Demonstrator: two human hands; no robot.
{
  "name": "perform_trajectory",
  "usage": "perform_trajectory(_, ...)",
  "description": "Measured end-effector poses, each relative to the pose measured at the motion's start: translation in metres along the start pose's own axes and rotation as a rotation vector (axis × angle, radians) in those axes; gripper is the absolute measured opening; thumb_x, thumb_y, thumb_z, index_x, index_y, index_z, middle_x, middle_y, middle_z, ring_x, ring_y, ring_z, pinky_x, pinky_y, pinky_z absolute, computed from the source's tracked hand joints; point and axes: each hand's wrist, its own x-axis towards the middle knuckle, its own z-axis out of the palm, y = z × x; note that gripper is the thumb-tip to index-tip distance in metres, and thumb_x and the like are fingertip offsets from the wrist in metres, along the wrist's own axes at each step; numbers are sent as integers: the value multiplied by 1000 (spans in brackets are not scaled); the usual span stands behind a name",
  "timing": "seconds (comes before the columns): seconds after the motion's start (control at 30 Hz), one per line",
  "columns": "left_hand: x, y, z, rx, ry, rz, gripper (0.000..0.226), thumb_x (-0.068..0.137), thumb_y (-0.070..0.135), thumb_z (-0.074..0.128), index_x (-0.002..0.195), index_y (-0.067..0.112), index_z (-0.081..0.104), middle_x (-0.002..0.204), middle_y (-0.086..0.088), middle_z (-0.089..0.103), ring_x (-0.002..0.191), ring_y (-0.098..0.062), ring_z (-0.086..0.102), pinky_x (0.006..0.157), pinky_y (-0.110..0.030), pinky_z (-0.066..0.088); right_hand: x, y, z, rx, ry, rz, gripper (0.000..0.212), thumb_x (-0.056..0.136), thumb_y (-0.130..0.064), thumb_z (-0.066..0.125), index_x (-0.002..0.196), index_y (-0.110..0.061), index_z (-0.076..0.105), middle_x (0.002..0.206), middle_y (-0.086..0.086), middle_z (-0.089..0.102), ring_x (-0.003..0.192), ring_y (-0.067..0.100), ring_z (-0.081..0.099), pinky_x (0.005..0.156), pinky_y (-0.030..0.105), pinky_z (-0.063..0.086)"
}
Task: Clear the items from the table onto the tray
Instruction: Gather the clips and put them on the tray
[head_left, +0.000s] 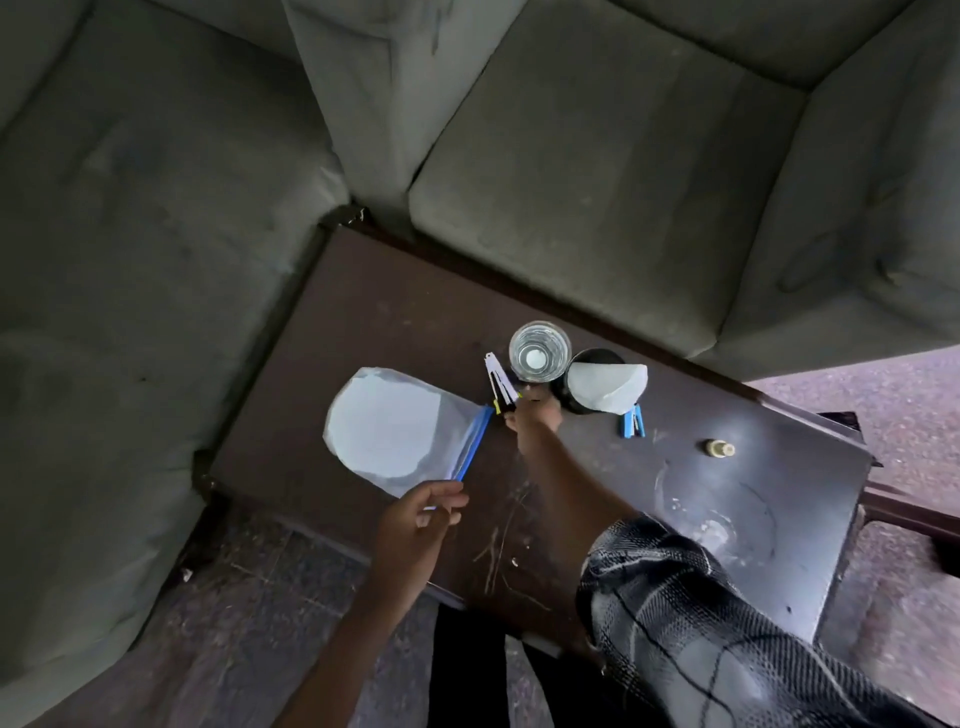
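A clear zip bag (395, 423) with a blue seal strip and a white round plate inside lies on the dark table (597, 519). My left hand (415, 525) pinches the bag's near corner at the blue strip. My right hand (532, 421) grips a white and black tool with yellow marks (498, 382) next to a clear glass (539, 352). Right of the glass stands a dark cup (582, 400) with a white paper piece (608, 385) over it. A blue clip (632, 422) and a small cream cap (719, 448) lie beyond. No tray is in view.
Grey sofa cushions (597, 182) wrap the table's far and left sides. The table's right part shows scratches and wet ring marks (717, 525). Tiled floor (234, 623) lies in front of the table.
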Motion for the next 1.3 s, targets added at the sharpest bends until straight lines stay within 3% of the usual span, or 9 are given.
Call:
perform_trajectory(0.33,5,18,12,76,-11,-56,26,93,6,48,93,26,64,100,1,72,86,-9,67,82,-27,52,-52,17,-68,-73,-4,-44,24,84,4,49,92,-1,71,80,19,70,72,27,71,73,42,60)
perform_trajectory(0.43,9,26,31,54,-15,-114,21,94,12,49,111,17,61,115,-9,68,85,-11,64,78,-24,49,-85,28,-103,58,-102,-94,18,87,6,54,97,2,68,68,10,65,46,4,62,54,22,58)
perform_trajectory(0.53,8,37,56,-87,-59,-303,44,93,33,52,133,17,46,126,-5,57,100,-19,59,78,-28,49,-121,30,-133,175,-216,-126,12,86,9,56,88,5,67,64,7,63,45,4,62,50,20,56)
perform_trajectory(0.77,5,41,87,-334,-179,-369,30,93,26,52,117,8,56,100,0,71,82,-12,69,65,-25,54,-142,28,-189,89,-449,-157,18,84,10,59,85,-6,67,63,1,66,52,9,64,49,17,54)
perform_trajectory(0.83,3,45,90,-294,-144,-336,24,93,25,53,111,10,57,90,3,72,72,-9,69,57,-21,54,-115,25,-199,-153,-179,-350,20,79,12,61,85,-4,71,71,1,67,59,3,63,54,9,50)
perform_trajectory(0.9,1,45,92,-307,-132,-328,20,93,27,53,106,13,59,84,6,74,75,-10,69,59,-23,53,-80,22,-201,-433,-18,-502,19,80,0,64,97,-4,73,99,7,68,89,13,65,74,17,51)
perform_trajectory(1.03,-3,45,96,-323,-103,-311,22,93,29,52,108,14,58,96,2,73,85,-14,68,62,-24,51,-16,25,-189,-789,-129,-390,42,87,-25,59,129,-30,56,151,5,20,134,29,27,100,45,40)
perform_trajectory(1.17,-6,41,98,-339,-66,-296,22,94,28,52,108,14,57,101,-2,72,89,-17,67,63,-24,49,3,26,-174,-947,-211,-364,44,91,-28,51,135,-25,46,155,10,6,136,37,17,105,50,37)
perform_trajectory(1.3,-15,37,100,-340,-34,-286,14,94,26,51,98,16,60,94,-1,72,85,-18,66,64,-27,50,-2,32,-175,-912,-159,-328,36,93,-23,44,126,-15,54,142,8,27,131,30,26,100,48,41)
